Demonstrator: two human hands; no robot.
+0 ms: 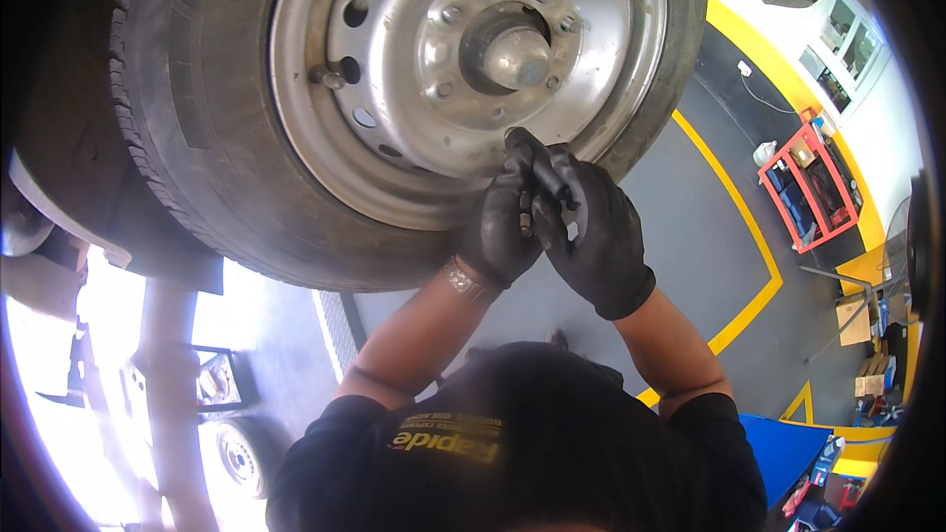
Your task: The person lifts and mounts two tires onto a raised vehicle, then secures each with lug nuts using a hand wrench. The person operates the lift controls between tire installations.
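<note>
Both my gloved hands are up at the lower rim of the silver steel wheel (463, 69): my left hand (501, 227) and my right hand (596, 232) pressed together around a small dark tool (537, 163), its tip against the rim, tyre (197, 138) around it.

One view only: a head-worn fisheye camera. It looks along the person's raised forearms at close range onto a silver steel wheel rim (463, 69) in a black rubber tyre (197, 128), which fills the far upper frame. The person's dark shirt (512, 453) occupies the near lower edge. The grey floor with yellow lines (759, 246) curves away at right; the rim of the frame is dark.
</note>
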